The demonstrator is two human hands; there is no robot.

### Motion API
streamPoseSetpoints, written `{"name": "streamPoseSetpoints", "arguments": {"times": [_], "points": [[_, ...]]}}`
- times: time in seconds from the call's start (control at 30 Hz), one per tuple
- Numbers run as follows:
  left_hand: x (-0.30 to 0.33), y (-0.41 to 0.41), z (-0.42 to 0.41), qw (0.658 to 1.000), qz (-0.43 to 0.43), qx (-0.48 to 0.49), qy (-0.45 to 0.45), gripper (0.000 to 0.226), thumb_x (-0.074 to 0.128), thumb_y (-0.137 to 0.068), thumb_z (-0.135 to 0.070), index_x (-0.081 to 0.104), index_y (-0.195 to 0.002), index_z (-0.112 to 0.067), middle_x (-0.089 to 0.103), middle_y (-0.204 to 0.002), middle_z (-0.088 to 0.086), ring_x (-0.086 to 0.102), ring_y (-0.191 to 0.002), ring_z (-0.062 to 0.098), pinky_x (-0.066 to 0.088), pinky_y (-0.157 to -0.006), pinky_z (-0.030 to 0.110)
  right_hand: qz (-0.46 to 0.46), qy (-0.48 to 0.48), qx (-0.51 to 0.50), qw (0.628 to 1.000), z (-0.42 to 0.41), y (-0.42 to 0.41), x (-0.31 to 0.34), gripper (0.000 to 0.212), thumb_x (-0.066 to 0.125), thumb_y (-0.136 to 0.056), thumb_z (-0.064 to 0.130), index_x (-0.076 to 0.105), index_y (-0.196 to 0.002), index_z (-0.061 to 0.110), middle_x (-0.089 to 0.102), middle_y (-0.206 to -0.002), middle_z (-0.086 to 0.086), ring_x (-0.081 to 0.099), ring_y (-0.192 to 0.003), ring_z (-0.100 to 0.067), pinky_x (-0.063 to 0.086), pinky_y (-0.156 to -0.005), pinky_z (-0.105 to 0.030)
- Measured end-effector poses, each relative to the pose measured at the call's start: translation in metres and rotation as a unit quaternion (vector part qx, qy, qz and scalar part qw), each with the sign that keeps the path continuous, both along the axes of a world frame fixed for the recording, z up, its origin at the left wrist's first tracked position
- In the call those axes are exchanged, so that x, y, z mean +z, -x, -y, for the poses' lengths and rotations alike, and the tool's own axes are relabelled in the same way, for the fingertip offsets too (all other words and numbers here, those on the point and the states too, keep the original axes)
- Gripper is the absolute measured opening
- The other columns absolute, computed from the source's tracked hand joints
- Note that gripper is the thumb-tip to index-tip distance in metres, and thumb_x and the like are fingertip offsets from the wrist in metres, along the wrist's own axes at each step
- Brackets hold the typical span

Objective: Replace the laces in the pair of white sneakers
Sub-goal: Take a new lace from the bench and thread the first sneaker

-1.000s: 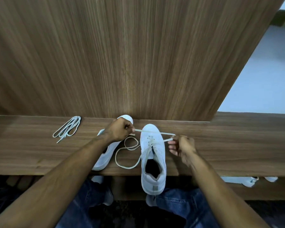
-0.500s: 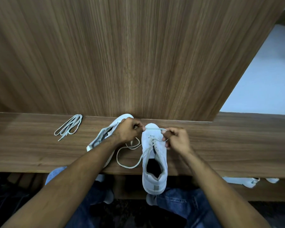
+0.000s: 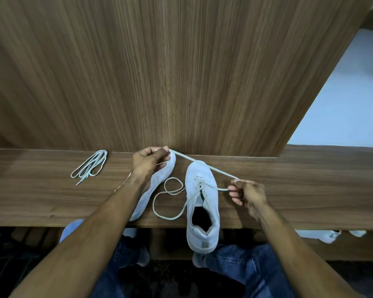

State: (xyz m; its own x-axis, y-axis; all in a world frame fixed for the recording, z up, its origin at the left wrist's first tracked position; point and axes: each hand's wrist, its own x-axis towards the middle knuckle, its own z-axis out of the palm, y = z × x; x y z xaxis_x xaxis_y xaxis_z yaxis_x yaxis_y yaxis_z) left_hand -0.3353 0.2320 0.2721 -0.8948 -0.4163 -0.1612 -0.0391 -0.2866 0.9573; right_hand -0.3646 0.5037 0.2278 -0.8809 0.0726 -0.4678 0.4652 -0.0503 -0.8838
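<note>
A tall wooden panel (image 3: 159, 72) rises straight up from the back of a long wooden bench (image 3: 310, 190), and the person sits at the bench's near edge, knees in blue jeans (image 3: 241, 267) showing below it.

Two white sneakers are on the bench top. The right sneaker (image 3: 202, 203) stands upright with its toe toward the panel and its heel hanging past the near edge. The left sneaker (image 3: 155, 186) lies just beside it, angled, with the left forearm crossing over most of it.

A white lace (image 3: 205, 167) runs through the eyelets of the right sneaker. One stretch of it is pulled taut across the toe, from the left hand (image 3: 148, 162), raised near the base of the panel, down to the right hand (image 3: 244, 192) just right of the shoe. The left hand's fingers are curled and pinch the lace end at their tips. The right hand's thumb and forefinger pinch the lace as well, the other fingers curled under. The rest of the lace lies slack in two loops on the bench between the sneakers.

Well to the left, a bundled spare lace (image 3: 91, 165) lies by itself on the bench.
</note>
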Motion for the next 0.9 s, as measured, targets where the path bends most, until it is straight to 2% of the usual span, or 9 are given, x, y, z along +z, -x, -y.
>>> {"name": "streamPoseSetpoints", "arguments": {"times": [0.1,0.2,0.27,0.33,0.43,0.57,0.67,0.83,0.9], "points": [[0.012,0.008,-0.007,0.989,-0.037,0.045,-0.133,0.011,0.072,-0.084,-0.012,0.062,-0.079,-0.014,0.073,-0.091,0.007,0.070,-0.080,0.015,0.056,-0.074,0.025,-0.026,0.000,0.056,0.998,0.011,-0.005,-0.004,0.010,0.060,-0.093,0.010,0.066,-0.100,0.013,0.072,-0.086,-0.006,0.062,-0.056,-0.009,0.050,-0.050,-0.020],[0.022,0.013,-0.019,0.987,-0.083,0.077,-0.110,0.013,0.070,-0.084,-0.003,0.061,-0.079,-0.011,0.073,-0.087,0.010,0.069,-0.074,0.017,0.055,-0.072,0.026,-0.108,-0.025,0.123,0.986,0.021,-0.011,-0.006,0.034,0.062,-0.090,0.003,0.059,-0.116,0.024,0.071,-0.094,-0.004,0.064,-0.070,-0.014,0.052,-0.057,-0.026],[0.021,0.012,-0.027,0.990,-0.126,0.063,0.017,0.017,0.069,-0.081,0.006,0.061,-0.076,-0.008,0.070,-0.074,0.009,0.066,-0.065,0.011,0.054,-0.066,0.021,-0.150,-0.068,0.163,0.973,0.027,-0.018,-0.012,0.039,0.070,-0.085,0.008,0.055,-0.120,0.019,0.067,-0.088,-0.006,0.062,-0.071,-0.014,0.050,-0.060,-0.027],[0.009,0.011,-0.035,0.973,-0.131,-0.001,0.190,0.018,0.071,-0.080,0.005,0.064,-0.075,-0.011,0.068,-0.071,0.004,0.061,-0.060,0.000,0.050,-0.064,0.014,-0.186,-0.143,0.204,0.950,0.032,-0.026,-0.023,0.041,0.079,-0.078,0.019,0.054,-0.110,0.020,0.060,-0.077,-0.003,0.057,-0.066,-0.009,0.048,-0.059,-0.023],[-0.018,0.007,-0.046,0.918,-0.066,-0.118,0.373,0.007,0.074,-0.081,-0.009,0.073,-0.077,-0.014,0.072,-0.076,0.001,0.061,-0.065,0.002,0.049,-0.067,0.021,-0.206,-0.266,0.235,0.912,0.038,-0.029,-0.033,0.036,0.082,-0.068,0.037,0.053,-0.089,0.031,0.058,-0.070,0.008,0.057,-0.065,-0.009,0.049,-0.065,-0.035],[-0.042,-0.003,-0.059,0.832,-0.021,-0.234,0.502,0.008,0.069,-0.082,-0.019,0.077,-0.085,-0.021,0.072,-0.088,-0.006,0.066,-0.080,0.010,0.053,-0.077,0.031,-0.216,-0.375,0.231,0.872,0.041,-0.031,-0.033,0.022,0.068,-0.079,0.033,0.066,-0.100,0.030,0.068,-0.086,0.006,0.065,-0.083,-0.017,0.051,-0.073,-0.031],[-0.044,-0.011,-0.066,0.791,0.023,-0.259,0.554,0.010,0.063,-0.084,-0.027,0.072,-0.084,-0.027,0.069,-0.091,-0.009,0.063,-0.086,0.012,0.052,-0.076,0.033,-0.218,-0.353,0.206,0.886,0.039,-0.031,-0.036,0.016,0.058,-0.084,0.024,0.072,-0.092,0.030,0.072,-0.082,0.005,0.067,-0.080,-0.020,0.053,-0.072,-0.035],[-0.040,-0.012,-0.073,0.808,0.077,-0.239,0.534,0.009,0.062,-0.079,-0.029,0.071,-0.078,-0.028,0.070,-0.082,-0.010,0.065,-0.083,0.012,0.052,-0.074,0.031,-0.157,-0.209,0.192,0.946,0.034,-0.023,-0.044,0.019,0.059,-0.077,0.024,0.075,-0.083,0.032,0.074,-0.079,0.004,0.070,-0.083,-0.024,0.055,-0.081,-0.049],[-0.041,-0.012,-0.078,0.806,0.091,-0.224,0.540,0.010,0.061,-0.078,-0.031,0.071,-0.078,-0.029,0.071,-0.084,-0.009,0.064,-0.086,0.014,0.052,-0.075,0.031,-0.139,-0.151,0.173,0.963,0.033,-0.022,-0.044,0.019,0.059,-0.079,0.016,0.076,-0.081,0.023,0.075,-0.083,0.000,0.070,-0.083,-0.026,0.055,-0.084,-0.048]]}}
